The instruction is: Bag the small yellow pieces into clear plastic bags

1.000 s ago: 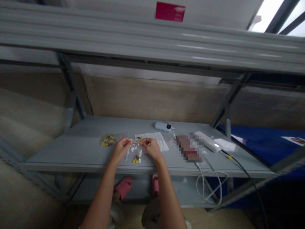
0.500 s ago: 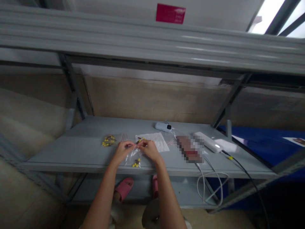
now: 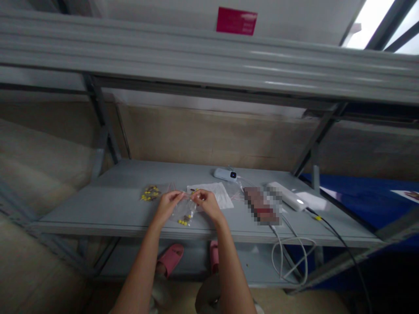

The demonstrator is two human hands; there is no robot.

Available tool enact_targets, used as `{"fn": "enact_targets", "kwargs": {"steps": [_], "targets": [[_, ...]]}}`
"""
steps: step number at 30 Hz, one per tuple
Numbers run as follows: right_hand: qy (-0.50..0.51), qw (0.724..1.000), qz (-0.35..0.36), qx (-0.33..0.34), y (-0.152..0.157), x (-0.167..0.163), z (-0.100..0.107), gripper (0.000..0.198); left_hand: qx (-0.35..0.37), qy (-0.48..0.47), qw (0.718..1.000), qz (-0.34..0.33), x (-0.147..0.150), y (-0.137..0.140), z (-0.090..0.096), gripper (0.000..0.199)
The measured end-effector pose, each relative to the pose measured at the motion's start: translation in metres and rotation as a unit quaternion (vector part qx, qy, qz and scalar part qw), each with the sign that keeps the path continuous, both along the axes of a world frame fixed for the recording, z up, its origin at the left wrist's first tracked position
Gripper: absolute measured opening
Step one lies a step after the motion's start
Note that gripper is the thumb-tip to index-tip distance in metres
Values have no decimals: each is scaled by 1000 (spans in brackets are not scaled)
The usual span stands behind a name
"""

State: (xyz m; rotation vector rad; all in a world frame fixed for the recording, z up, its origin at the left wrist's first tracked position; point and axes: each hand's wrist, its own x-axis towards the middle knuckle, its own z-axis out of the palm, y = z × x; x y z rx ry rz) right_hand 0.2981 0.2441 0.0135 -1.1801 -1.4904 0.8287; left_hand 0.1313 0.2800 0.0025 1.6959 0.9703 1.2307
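My left hand (image 3: 169, 204) and my right hand (image 3: 206, 203) each pinch the top edge of a small clear plastic bag (image 3: 184, 211), holding it just above the grey shelf (image 3: 108, 209). Small yellow pieces lie in the bottom of the bag. A second clear bag of yellow pieces (image 3: 149, 192) lies on the shelf to the left of my left hand. A white paper sheet (image 3: 216, 192) with a few yellow bits near its left end lies just behind my right hand.
A small white device (image 3: 225, 175) sits at the back of the shelf. A blurred-out object (image 3: 262, 205), a white power bank (image 3: 288, 197) and white and black cables (image 3: 291, 253) lie to the right. Another shelf board (image 3: 209, 61) hangs overhead. Pink slippers (image 3: 170, 258) show below.
My hands came closer together along the bag's top edge, then moved slightly apart again. The bag with its yellow pieces shifted a little left.
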Motion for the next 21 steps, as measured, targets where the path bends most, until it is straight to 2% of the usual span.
{"fn": "enact_targets", "kwargs": {"steps": [6, 11, 14, 17, 21], "targets": [[-105, 994, -12, 3, -5, -3, 3, 11, 48, 71, 996, 13, 3, -3, -2, 25], [-112, 993, -29, -2, -2, -4, -1, 12, 17, 38, 999, -15, 10, -4, -4, 28], [-78, 996, -51, 8, 1, -3, -3, 11, -58, -6, 997, -56, 11, -4, -4, 34], [3, 998, -62, 26, 4, -1, -2, 13, -127, -20, 988, -90, 8, -3, -2, 40], [85, 993, -67, 45, 5, 1, 1, 20, -132, -14, 987, -89, -1, -4, 5, 40]]}}
